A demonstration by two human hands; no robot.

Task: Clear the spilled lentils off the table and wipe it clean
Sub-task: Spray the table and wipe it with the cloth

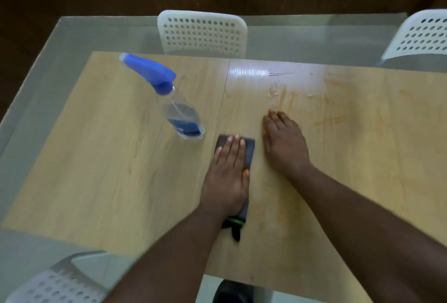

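Cloth (249,151) under flat left hand (228,174), long axis prob. near-far.

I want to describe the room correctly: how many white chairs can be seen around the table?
3: one chair at the far side, one at the far right corner, one at the near left. Others may be out of view.

One head-worn camera looks forward and steeply down, close over the wooden table (96,157).
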